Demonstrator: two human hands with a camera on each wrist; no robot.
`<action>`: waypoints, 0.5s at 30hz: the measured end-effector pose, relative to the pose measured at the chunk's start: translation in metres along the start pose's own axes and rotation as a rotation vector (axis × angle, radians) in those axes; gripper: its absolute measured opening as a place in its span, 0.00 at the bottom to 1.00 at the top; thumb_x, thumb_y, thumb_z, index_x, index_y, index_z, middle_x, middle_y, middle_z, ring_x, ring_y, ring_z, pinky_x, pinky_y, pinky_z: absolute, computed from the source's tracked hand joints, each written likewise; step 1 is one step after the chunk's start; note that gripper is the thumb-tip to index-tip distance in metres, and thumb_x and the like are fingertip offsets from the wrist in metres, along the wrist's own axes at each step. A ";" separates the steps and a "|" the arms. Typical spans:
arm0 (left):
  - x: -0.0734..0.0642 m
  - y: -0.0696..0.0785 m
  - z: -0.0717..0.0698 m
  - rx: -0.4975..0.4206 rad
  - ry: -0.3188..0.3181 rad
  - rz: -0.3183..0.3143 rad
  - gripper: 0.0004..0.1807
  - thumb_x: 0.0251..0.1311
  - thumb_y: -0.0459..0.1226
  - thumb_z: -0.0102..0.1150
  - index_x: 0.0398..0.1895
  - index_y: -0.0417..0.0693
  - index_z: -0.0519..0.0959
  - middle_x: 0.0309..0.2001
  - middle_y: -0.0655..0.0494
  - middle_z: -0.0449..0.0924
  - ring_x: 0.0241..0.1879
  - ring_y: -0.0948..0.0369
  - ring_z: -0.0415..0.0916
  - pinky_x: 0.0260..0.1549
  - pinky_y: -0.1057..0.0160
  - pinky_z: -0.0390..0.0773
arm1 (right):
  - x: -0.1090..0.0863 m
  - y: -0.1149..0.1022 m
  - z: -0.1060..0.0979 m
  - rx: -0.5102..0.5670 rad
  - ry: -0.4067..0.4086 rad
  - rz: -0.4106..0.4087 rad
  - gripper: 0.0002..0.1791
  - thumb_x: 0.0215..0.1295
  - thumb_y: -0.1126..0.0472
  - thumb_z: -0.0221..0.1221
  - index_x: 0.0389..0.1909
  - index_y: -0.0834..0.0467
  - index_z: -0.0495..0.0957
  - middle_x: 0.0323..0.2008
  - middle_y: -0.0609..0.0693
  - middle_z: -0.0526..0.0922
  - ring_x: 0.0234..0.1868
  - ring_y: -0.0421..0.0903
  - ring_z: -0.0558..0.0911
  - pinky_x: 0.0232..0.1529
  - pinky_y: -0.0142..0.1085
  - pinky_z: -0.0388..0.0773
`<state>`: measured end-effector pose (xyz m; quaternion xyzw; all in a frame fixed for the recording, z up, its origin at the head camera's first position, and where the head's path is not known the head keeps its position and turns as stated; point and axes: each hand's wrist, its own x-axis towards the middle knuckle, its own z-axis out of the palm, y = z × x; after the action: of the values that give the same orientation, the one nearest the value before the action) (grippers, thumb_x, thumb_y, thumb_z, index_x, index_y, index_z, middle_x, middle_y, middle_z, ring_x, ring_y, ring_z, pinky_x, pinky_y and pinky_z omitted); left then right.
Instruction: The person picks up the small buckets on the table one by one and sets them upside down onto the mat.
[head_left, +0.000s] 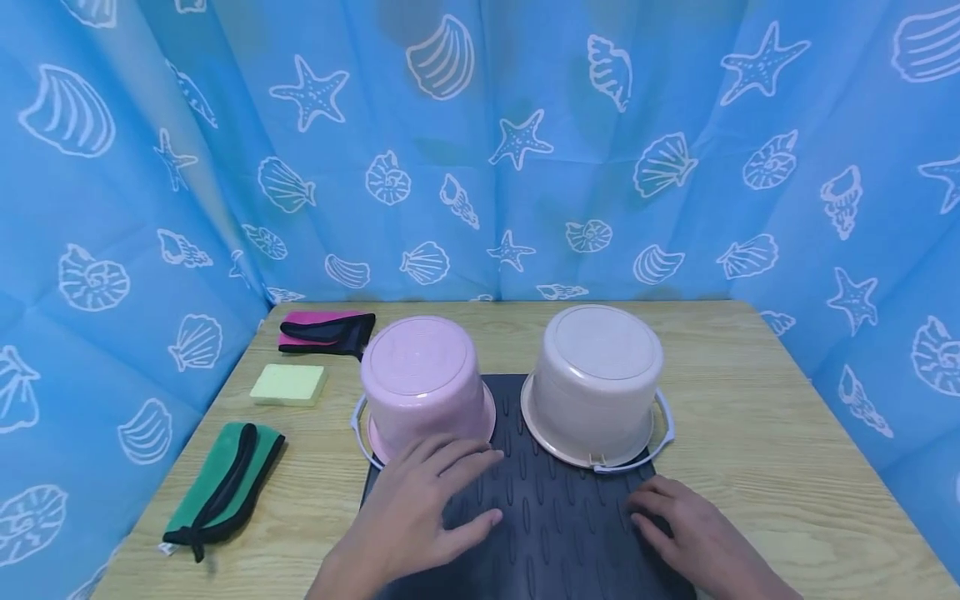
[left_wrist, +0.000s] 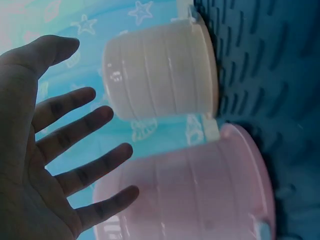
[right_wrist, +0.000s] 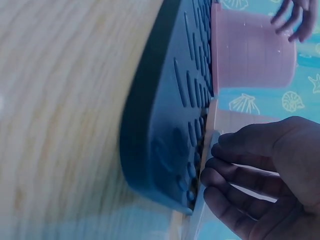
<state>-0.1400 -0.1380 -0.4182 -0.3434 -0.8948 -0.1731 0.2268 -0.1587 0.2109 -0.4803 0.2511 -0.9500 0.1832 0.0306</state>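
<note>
My left hand (head_left: 420, 512) is spread in front of an upside-down pink bucket (head_left: 422, 362), overlapping its lower front in the head view. In the left wrist view its fingers (left_wrist: 82, 172) are apart with nothing between them. To the right, a cream bucket (head_left: 600, 367) also stands bottom up, its pale handle (head_left: 651, 457) swung down around the rim. My right hand (head_left: 686, 533) is by the right edge of a dark ridged mat (head_left: 540, 525), loosely bent and holding nothing. Both buckets rest on the far part of this mat.
Along the table's left side lie a pink cloth mitt (head_left: 318, 329) with black trim, a pale yellow sponge (head_left: 288, 385) and a green mitt (head_left: 225, 479) with a black strap. A blue seashell-print curtain (head_left: 450, 208) surrounds the wooden table (head_left: 757, 417) behind and at both sides.
</note>
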 end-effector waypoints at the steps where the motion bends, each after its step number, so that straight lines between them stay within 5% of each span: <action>1: -0.004 -0.001 0.000 0.004 0.002 -0.013 0.27 0.62 0.59 0.61 0.61 0.62 0.79 0.58 0.65 0.78 0.56 0.62 0.74 0.56 0.55 0.75 | 0.000 0.001 -0.002 -0.008 -0.007 0.028 0.07 0.58 0.64 0.70 0.38 0.53 0.87 0.38 0.39 0.79 0.39 0.37 0.80 0.38 0.35 0.81; 5: -0.020 -0.007 -0.002 0.022 -0.001 -0.074 0.27 0.61 0.58 0.62 0.61 0.63 0.80 0.57 0.66 0.78 0.56 0.63 0.74 0.54 0.54 0.77 | 0.002 0.004 -0.007 -0.012 -0.007 0.094 0.07 0.58 0.63 0.70 0.37 0.51 0.87 0.37 0.38 0.79 0.38 0.36 0.80 0.38 0.34 0.81; 15: -0.057 -0.026 -0.008 0.089 0.037 -0.221 0.26 0.56 0.54 0.69 0.57 0.58 0.83 0.54 0.64 0.81 0.52 0.62 0.78 0.48 0.52 0.80 | -0.007 0.025 -0.016 -0.018 0.138 0.077 0.08 0.58 0.65 0.71 0.37 0.51 0.87 0.36 0.35 0.78 0.35 0.35 0.81 0.31 0.32 0.79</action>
<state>-0.1177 -0.1909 -0.4451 -0.2289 -0.9296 -0.1636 0.2380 -0.1651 0.2404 -0.4753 0.2009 -0.9562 0.1924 0.0914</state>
